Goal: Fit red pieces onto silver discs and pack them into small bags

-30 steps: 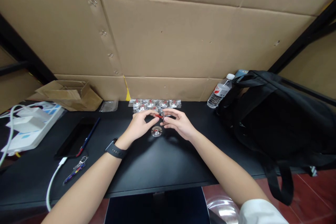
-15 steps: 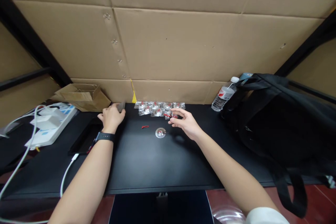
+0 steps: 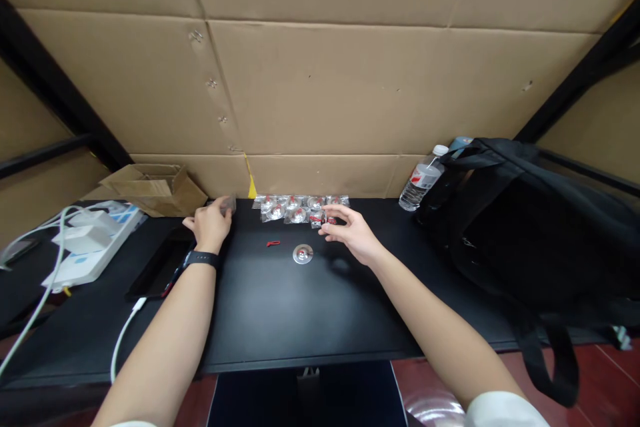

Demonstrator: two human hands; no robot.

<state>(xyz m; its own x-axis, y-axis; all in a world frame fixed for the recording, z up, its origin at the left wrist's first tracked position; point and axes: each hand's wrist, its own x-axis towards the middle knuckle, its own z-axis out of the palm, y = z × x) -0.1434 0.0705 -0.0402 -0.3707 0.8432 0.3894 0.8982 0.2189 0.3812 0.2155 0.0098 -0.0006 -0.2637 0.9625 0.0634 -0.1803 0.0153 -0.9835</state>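
My left hand (image 3: 211, 221), wearing a dark wristband, is at the back left beside the brown paper bag (image 3: 167, 190). Its fingers close on a small clear plastic bag (image 3: 229, 204). At the back middle my right hand (image 3: 350, 232) pinches a small red and silvery piece (image 3: 327, 219) between thumb and fingers; its exact shape is hard to see. Behind those fingertips lie several clear packets (image 3: 297, 215), each with a round silvery disc and some red inside. A loose metal disc (image 3: 303, 254) with a red centre rests on the black table, near a red loop (image 3: 273, 243).
A water bottle (image 3: 423, 180) and a large black backpack (image 3: 520, 233) stand at the right. On the left are a white power strip (image 3: 95, 250), a black phone or tablet (image 3: 160, 267) and white cables (image 3: 123, 340). A cardboard wall (image 3: 320, 93) rises behind the table.
The whole view has shifted slightly. Both hands keep nearly the same places and grips; the loose disc and red loop have not moved on the table.
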